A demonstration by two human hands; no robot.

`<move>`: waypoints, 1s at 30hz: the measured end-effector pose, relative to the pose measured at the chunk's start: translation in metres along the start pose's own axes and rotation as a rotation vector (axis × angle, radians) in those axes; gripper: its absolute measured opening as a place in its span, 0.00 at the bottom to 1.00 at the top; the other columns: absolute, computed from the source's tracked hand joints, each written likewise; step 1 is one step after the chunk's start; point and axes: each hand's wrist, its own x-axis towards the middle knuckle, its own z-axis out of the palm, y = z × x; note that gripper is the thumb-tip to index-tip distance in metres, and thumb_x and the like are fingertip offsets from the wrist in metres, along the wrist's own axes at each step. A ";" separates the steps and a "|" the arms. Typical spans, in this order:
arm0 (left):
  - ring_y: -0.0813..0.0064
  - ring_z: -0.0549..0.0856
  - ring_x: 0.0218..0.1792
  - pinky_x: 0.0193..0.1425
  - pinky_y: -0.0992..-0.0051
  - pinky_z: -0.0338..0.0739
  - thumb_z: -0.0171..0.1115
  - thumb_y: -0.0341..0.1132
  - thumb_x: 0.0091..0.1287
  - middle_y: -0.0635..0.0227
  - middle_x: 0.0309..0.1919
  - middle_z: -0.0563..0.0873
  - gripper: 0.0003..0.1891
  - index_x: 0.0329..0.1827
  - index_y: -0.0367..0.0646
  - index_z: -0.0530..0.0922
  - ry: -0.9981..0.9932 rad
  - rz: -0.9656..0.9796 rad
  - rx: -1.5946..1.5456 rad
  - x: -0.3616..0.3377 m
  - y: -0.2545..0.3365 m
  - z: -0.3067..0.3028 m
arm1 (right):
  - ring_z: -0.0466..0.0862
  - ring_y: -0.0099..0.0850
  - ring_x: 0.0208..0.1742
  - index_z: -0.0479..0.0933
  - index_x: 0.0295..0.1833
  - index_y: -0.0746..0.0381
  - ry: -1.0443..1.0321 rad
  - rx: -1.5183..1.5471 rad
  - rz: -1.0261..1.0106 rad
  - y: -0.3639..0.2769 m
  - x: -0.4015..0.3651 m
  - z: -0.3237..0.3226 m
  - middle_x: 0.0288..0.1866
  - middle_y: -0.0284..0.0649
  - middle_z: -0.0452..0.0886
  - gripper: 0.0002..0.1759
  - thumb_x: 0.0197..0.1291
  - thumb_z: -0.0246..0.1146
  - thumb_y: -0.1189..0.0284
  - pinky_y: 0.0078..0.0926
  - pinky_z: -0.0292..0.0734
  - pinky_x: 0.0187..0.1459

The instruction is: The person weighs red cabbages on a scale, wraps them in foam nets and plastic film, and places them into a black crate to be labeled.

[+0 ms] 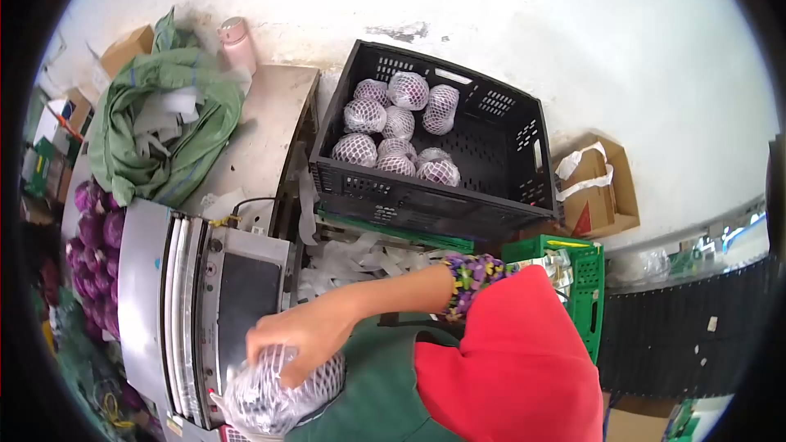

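My right hand [303, 331] reaches across from the right and grips the top of a round item in white foam net and clear film [282, 397], at the bottom left of centre. Its thumb and fingers press into the net. The item is close against the green apron [377, 385], beside the metal wrapping machine [246, 303]. What is inside the net is hard to make out. My left hand does not show.
A black crate [434, 188] holds several net-wrapped purple items [408, 91]. Purple cabbages [102, 258] are piled at the left. Also around are a green sack [123, 131], a pink bottle [238, 47], a cardboard box [610, 196] and a green crate [585, 278].
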 end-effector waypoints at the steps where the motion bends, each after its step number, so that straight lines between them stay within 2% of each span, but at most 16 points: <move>1: 0.57 0.70 0.67 0.71 0.53 0.64 0.44 0.57 0.74 0.57 0.68 0.69 0.32 0.70 0.41 0.65 -0.064 -0.035 -0.011 0.004 -0.001 0.013 | 0.72 0.51 0.61 0.64 0.65 0.63 0.114 -0.021 0.145 0.007 -0.015 0.002 0.60 0.54 0.70 0.46 0.54 0.62 0.38 0.42 0.67 0.60; 3: 0.56 0.68 0.69 0.71 0.47 0.62 0.40 0.64 0.70 0.55 0.67 0.70 0.37 0.70 0.44 0.66 0.098 -0.190 0.075 -0.002 0.001 0.101 | 0.71 0.52 0.63 0.60 0.68 0.61 0.114 -0.158 0.286 0.007 -0.038 -0.007 0.61 0.55 0.70 0.49 0.50 0.66 0.40 0.44 0.67 0.61; 4: 0.52 0.68 0.68 0.71 0.49 0.62 0.38 0.67 0.70 0.52 0.67 0.69 0.41 0.73 0.42 0.61 -0.009 -0.261 0.027 0.005 -0.005 0.128 | 0.70 0.54 0.64 0.57 0.70 0.59 0.112 -0.286 0.438 0.005 -0.051 -0.012 0.62 0.57 0.69 0.53 0.46 0.70 0.42 0.45 0.66 0.62; 9: 0.56 0.70 0.67 0.72 0.54 0.62 0.43 0.66 0.69 0.57 0.68 0.69 0.42 0.75 0.43 0.57 -0.312 -0.479 -0.013 0.047 -0.052 0.245 | 0.72 0.55 0.63 0.52 0.75 0.57 0.274 -0.328 0.504 -0.019 -0.135 -0.040 0.62 0.57 0.71 0.60 0.35 0.77 0.55 0.43 0.68 0.62; 11: 0.56 0.68 0.69 0.72 0.56 0.62 0.51 0.63 0.68 0.53 0.68 0.67 0.43 0.77 0.42 0.53 -0.514 -0.407 0.285 0.066 -0.079 0.294 | 0.72 0.52 0.65 0.51 0.75 0.57 0.553 -0.304 0.354 -0.026 -0.184 -0.055 0.63 0.56 0.71 0.63 0.32 0.79 0.58 0.41 0.68 0.64; 12: 0.57 0.69 0.68 0.72 0.57 0.64 0.52 0.61 0.68 0.53 0.68 0.68 0.42 0.76 0.42 0.53 -0.585 -0.383 0.301 0.076 -0.094 0.321 | 0.72 0.43 0.67 0.52 0.75 0.58 0.712 -0.265 0.429 -0.018 -0.210 -0.057 0.64 0.52 0.71 0.63 0.29 0.80 0.64 0.38 0.67 0.66; 13: 0.58 0.69 0.68 0.71 0.59 0.65 0.54 0.59 0.68 0.53 0.67 0.68 0.42 0.76 0.41 0.53 -0.656 -0.359 0.318 0.086 -0.109 0.343 | 0.74 0.40 0.64 0.52 0.73 0.64 0.825 -0.221 0.266 -0.004 -0.239 -0.065 0.62 0.52 0.73 0.59 0.34 0.77 0.67 0.35 0.66 0.66; 15: 0.61 0.71 0.67 0.68 0.63 0.69 0.58 0.55 0.68 0.54 0.67 0.69 0.41 0.75 0.40 0.54 -0.655 -0.369 0.399 0.106 -0.127 0.367 | 0.74 0.33 0.63 0.51 0.74 0.67 0.990 0.029 0.322 -0.001 -0.295 -0.088 0.62 0.46 0.74 0.53 0.41 0.70 0.76 0.30 0.67 0.66; 16: 0.65 0.76 0.61 0.64 0.66 0.72 0.61 0.52 0.67 0.55 0.62 0.75 0.38 0.72 0.39 0.60 -0.639 -0.375 0.392 0.112 -0.133 0.376 | 0.73 0.30 0.63 0.55 0.73 0.68 1.165 0.139 0.214 -0.002 -0.320 -0.097 0.63 0.43 0.74 0.46 0.46 0.65 0.78 0.28 0.67 0.66; 17: 0.65 0.76 0.61 0.64 0.66 0.72 0.61 0.52 0.67 0.55 0.62 0.75 0.38 0.72 0.39 0.60 -0.633 -0.377 0.395 0.120 -0.139 0.375 | 0.72 0.29 0.64 0.58 0.72 0.68 1.274 0.256 0.209 0.013 -0.356 -0.109 0.64 0.42 0.72 0.40 0.49 0.61 0.78 0.29 0.66 0.66; 18: 0.65 0.79 0.58 0.63 0.66 0.73 0.60 0.50 0.68 0.56 0.58 0.78 0.33 0.69 0.39 0.64 -0.613 -0.425 0.401 0.130 -0.143 0.364 | 0.72 0.29 0.64 0.57 0.72 0.67 1.401 0.057 0.323 0.009 -0.379 -0.124 0.65 0.42 0.72 0.38 0.53 0.60 0.76 0.29 0.66 0.66; 20: 0.65 0.84 0.48 0.58 0.68 0.76 0.58 0.46 0.71 0.58 0.47 0.85 0.24 0.62 0.37 0.73 -0.487 -0.474 0.421 0.142 -0.153 0.345 | 0.72 0.30 0.63 0.55 0.69 0.68 1.666 0.072 0.168 0.061 -0.434 -0.155 0.62 0.42 0.73 0.42 0.53 0.70 0.71 0.30 0.67 0.65; 21: 0.65 0.84 0.48 0.58 0.68 0.76 0.58 0.46 0.71 0.58 0.47 0.85 0.24 0.62 0.37 0.73 -0.477 -0.469 0.423 0.147 -0.156 0.332 | 0.73 0.31 0.61 0.55 0.69 0.66 1.762 -0.050 0.319 0.079 -0.456 -0.171 0.61 0.43 0.73 0.45 0.50 0.73 0.71 0.31 0.68 0.64; 25: 0.68 0.83 0.45 0.54 0.68 0.76 0.56 0.46 0.72 0.60 0.46 0.84 0.24 0.62 0.37 0.72 -0.228 -0.462 0.483 0.151 -0.150 0.292 | 0.74 0.44 0.64 0.59 0.68 0.66 1.798 -0.426 0.799 0.151 -0.499 -0.218 0.63 0.51 0.73 0.49 0.44 0.76 0.57 0.36 0.67 0.65; 27: 0.69 0.81 0.46 0.55 0.68 0.75 0.56 0.46 0.71 0.62 0.45 0.83 0.22 0.61 0.41 0.73 -0.125 -0.462 0.481 0.141 -0.139 0.277 | 0.71 0.49 0.67 0.59 0.70 0.66 1.855 -0.533 0.836 0.203 -0.511 -0.235 0.67 0.54 0.70 0.51 0.46 0.73 0.52 0.39 0.64 0.67; 30: 0.72 0.81 0.47 0.56 0.71 0.75 0.50 0.41 0.74 0.63 0.44 0.82 0.20 0.61 0.36 0.71 -0.117 -0.451 0.342 0.132 -0.131 0.242 | 0.62 0.50 0.73 0.56 0.71 0.73 1.764 -0.528 1.056 0.182 -0.482 -0.239 0.72 0.62 0.61 0.51 0.51 0.70 0.53 0.39 0.57 0.72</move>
